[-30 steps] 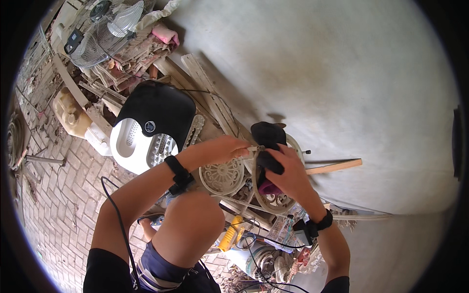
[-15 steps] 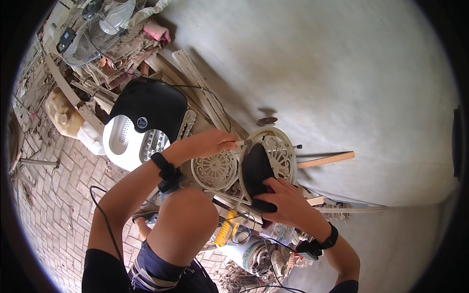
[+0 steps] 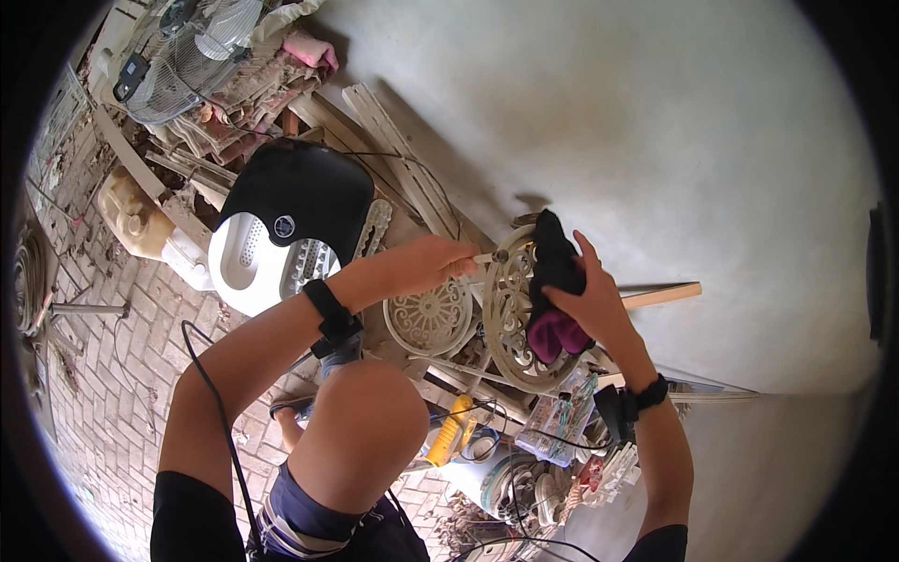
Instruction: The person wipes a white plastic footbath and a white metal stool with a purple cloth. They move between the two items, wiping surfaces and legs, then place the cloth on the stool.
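A cream metal stand with round openwork plates, like a plant stand, is in front of me. My left hand (image 3: 444,260) is closed on a short bar at the rim of its raised plate (image 3: 507,314). A second, lower plate (image 3: 429,311) lies to the left, under my forearm. My right hand (image 3: 599,304) grips a bunched cloth (image 3: 556,255), black with a maroon part below. The cloth is pressed to the right side of the raised plate, thumb and fingers bent around it. Where the left fingertips meet the bar is partly hidden.
To the left are a black-and-white foot-bath-like basin (image 3: 304,192), a beige jug (image 3: 131,215) and a dismantled fan (image 3: 192,61). Wooden planks (image 3: 403,150) lean by the pale wall (image 3: 674,169). Below sit a yellow-handled tool (image 3: 451,431) and a clear plastic box (image 3: 557,429).
My right hand has moved up and right, taking the cloth from the plate's near face to its right side. The raised plate has turned more edge-on. My left hand keeps its hold.
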A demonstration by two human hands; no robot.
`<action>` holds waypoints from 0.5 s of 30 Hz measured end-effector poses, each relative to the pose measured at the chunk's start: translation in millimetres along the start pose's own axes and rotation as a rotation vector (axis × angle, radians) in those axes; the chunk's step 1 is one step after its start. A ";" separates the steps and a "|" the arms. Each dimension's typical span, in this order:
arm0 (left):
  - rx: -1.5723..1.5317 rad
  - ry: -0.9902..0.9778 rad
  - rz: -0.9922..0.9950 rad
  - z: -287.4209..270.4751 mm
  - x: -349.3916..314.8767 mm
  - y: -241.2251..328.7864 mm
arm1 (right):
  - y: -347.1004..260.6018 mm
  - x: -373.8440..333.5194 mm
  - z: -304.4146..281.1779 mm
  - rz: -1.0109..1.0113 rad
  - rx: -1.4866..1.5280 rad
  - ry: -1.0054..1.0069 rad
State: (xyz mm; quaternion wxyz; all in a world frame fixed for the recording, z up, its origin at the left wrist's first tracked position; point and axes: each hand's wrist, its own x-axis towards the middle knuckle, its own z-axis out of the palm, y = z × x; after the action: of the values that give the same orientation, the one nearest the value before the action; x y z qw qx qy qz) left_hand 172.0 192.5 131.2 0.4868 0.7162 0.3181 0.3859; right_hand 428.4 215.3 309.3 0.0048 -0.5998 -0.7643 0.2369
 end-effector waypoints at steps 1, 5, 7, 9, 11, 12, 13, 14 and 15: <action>-0.002 0.011 0.014 -0.4 0.1 0.2 | -1.1 9.5 2.8 -0.039 -0.047 0.025; 0.085 0.003 -0.010 -4.1 -0.3 4.6 | 2.8 21.1 10.2 -0.187 -0.086 0.110; 0.128 -0.026 -0.041 -4.9 0.0 6.2 | 8.6 21.2 11.0 -0.229 -0.104 0.089; 0.110 -0.006 -0.021 -3.6 2.1 4.0 | 14.5 21.5 9.6 -0.253 -0.105 0.057; 0.134 -0.040 -0.063 -0.5 4.6 -1.6 | 17.8 21.3 8.0 -0.337 -0.138 0.030; 0.146 -0.066 -0.074 1.1 6.1 -5.3 | 18.0 21.5 6.4 -0.365 -0.155 0.021; 0.203 -0.011 -0.046 3.3 4.0 -8.0 | 17.7 18.9 7.1 -0.384 -0.077 -0.008; 0.239 0.053 0.006 5.1 1.9 -10.6 | 16.6 16.7 7.3 -0.343 -0.022 -0.052; 0.202 0.032 0.028 4.8 2.4 -13.4 | 15.2 12.8 7.8 -0.243 0.091 -0.131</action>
State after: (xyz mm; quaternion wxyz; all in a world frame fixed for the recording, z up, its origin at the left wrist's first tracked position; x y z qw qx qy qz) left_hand 176.3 196.6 118.1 0.4015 0.7598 0.3531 0.3699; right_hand 436.4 226.8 293.3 0.0106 -0.4855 -0.8183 0.3075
